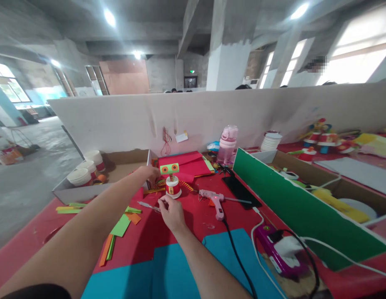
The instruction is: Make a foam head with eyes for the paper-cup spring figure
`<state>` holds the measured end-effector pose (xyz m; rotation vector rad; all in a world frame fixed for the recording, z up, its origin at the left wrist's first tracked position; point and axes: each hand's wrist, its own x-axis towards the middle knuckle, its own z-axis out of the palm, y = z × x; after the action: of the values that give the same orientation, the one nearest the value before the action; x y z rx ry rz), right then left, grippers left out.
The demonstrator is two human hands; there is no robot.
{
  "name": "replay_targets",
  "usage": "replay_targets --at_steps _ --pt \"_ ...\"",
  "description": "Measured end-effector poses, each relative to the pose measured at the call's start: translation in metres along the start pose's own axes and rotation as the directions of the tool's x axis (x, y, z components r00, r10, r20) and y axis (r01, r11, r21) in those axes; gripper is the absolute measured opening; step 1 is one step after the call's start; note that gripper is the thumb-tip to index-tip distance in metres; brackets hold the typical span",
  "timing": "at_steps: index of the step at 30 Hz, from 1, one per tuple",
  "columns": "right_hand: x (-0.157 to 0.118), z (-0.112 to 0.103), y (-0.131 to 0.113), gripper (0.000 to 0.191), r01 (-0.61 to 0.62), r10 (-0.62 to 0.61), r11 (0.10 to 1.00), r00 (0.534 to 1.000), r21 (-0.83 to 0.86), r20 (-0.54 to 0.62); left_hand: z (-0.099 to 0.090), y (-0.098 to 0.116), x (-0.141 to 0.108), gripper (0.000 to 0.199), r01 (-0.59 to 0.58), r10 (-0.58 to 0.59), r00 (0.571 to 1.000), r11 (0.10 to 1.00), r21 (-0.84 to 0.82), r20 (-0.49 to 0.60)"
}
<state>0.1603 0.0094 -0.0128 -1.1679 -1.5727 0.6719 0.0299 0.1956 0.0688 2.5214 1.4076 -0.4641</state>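
A small paper-cup figure (172, 189) stands upright on the red table, with a green paper-roll head (169, 168), orange eyes and folded yellow-and-red paper arms. My left hand (150, 175) is just left of its head, fingers bent down and close together above one folded arm; what they hold, if anything, is hidden. In front of the cup, my right hand (172, 214) is closed, thumb and forefinger pinched at the end of a slim pale pen (148, 206) that points left. A pink glue gun (213, 200) lies right of the figure.
Left stands an open box (127, 160) with white paper cups (79, 176). Green and orange paper pieces (120, 225) and blue sheets (177, 270) lie nearer. On the right are a black phone (239, 191), a green-sided box (292, 203), a purple power strip (282, 253) and cables.
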Motion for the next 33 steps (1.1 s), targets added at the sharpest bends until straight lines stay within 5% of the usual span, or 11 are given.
replay_targets --at_steps 5,13,18,22,26,29,33 --pt "-0.001 0.0 -0.001 0.019 0.003 -0.003 1.0 1.0 0.009 0.013 0.001 0.001 0.004 0.022 -0.02 0.017 0.998 0.998 0.054 0.06" --pt "-0.001 0.0 -0.001 0.019 -0.008 0.008 1.0 1.0 -0.029 0.026 -0.001 0.007 -0.005 0.019 -0.031 0.034 0.999 0.996 0.079 -0.036" --pt "0.001 0.0 0.002 0.02 0.01 -0.01 1.0 1.0 -0.025 0.016 -0.028 0.0 -0.027 0.019 -0.049 0.059 0.974 0.997 0.052 -0.217" --pt "0.002 0.003 0.006 0.019 -0.005 0.005 0.997 1.0 0.078 0.009 -0.04 -0.005 -0.073 0.021 -0.042 0.046 0.912 0.999 0.018 -0.407" --pt "0.005 0.007 0.006 0.021 -0.117 0.104 0.926 0.993 0.358 0.055 -0.01 0.013 -0.127 0.011 -0.131 -0.011 0.733 0.979 -0.156 -0.68" --pt "0.006 0.008 0.0 0.029 -0.236 0.168 0.788 0.971 0.568 0.171 0.035 0.038 -0.15 0.012 -0.2 -0.032 0.704 0.95 -0.241 -0.71" --pt "0.005 0.01 -0.005 0.04 -0.293 0.162 0.686 0.954 0.665 0.253 0.09 0.067 -0.148 0.017 -0.118 -0.167 0.658 0.94 -0.319 -0.734"
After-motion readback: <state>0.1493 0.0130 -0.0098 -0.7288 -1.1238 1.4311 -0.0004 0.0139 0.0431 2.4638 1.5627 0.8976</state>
